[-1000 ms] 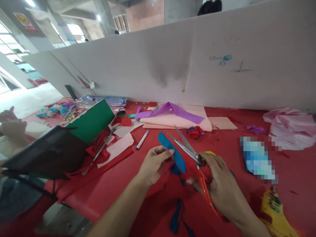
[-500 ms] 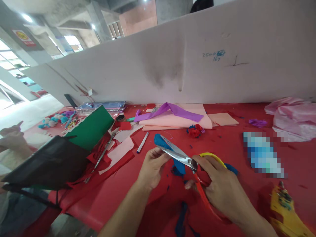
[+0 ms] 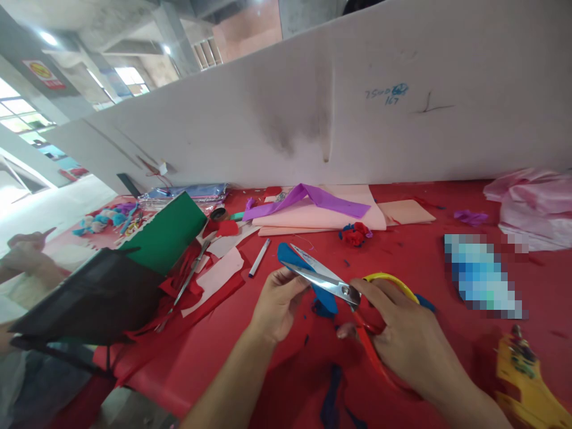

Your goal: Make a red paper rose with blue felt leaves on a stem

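My left hand (image 3: 279,301) pinches a strip of blue fabric (image 3: 289,254) between thumb and fingers, its rounded end sticking up past the fingertips. My right hand (image 3: 404,330) is wrapped round the handles of a pair of scissors (image 3: 328,285), one handle yellow and the other red. The scissor blades are parted and point left, with the blue fabric lying between them close to my left fingertips. More blue fabric hangs below the blades. Dark blue scraps (image 3: 330,396) lie on the red table (image 3: 214,357) under my hands.
A white marker (image 3: 259,258) and a pink fabric piece (image 3: 214,280) lie left. Behind are a purple strip (image 3: 335,205) and a red-and-blue fabric bundle (image 3: 354,235). A yellow tool (image 3: 521,375) is at right. A green and black panel (image 3: 165,232) separates another person's hand (image 3: 27,250).
The scissor blades are a little differently angled around the blue fabric, which has turned slightly. Both hands hold the same things; the whole view has shifted slightly.
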`<state>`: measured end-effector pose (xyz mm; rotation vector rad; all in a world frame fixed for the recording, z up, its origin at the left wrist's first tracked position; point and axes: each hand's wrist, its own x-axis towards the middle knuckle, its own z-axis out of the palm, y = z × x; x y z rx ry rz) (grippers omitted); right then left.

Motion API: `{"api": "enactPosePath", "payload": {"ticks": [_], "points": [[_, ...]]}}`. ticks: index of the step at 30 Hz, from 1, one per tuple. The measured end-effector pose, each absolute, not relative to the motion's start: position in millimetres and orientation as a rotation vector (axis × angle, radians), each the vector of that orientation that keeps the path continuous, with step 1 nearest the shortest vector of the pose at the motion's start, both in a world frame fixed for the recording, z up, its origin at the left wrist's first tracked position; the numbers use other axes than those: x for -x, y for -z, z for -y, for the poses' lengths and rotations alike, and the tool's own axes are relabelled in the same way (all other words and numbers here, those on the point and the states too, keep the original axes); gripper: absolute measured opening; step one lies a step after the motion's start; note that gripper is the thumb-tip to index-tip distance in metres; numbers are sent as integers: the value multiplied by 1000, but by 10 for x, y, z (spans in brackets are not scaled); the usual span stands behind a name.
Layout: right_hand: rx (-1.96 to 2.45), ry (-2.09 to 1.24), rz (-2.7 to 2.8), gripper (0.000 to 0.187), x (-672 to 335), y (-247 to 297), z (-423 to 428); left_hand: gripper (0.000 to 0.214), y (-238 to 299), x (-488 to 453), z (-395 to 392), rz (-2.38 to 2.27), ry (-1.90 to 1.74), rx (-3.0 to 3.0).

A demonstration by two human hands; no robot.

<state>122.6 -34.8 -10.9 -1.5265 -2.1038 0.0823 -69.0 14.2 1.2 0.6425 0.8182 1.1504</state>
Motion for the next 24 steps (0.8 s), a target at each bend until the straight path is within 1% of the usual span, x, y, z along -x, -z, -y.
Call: {"api": "enactPosePath", "payload": {"ticks": [11, 17, 19, 21, 24], "points": [[1536, 0, 2098, 27, -1222, 69, 351, 15, 9, 678, -142, -766, -1094, -516], [1522, 18, 2099, 30, -1228, 111, 357, 16, -10, 675, -150, -714, -1048, -467], [1531, -31, 2078, 34, -1217, 133, 369, 16, -16, 675, -152, -696, -1025, -453], [1535, -154, 2029, 35, -1194, 149, 378, 17, -15, 677, -155, -690, -1004, -438], [1628, -369, 1872, 27, -1165, 164, 361, 17, -5, 678, -165, -709, -1010, -433]]}}
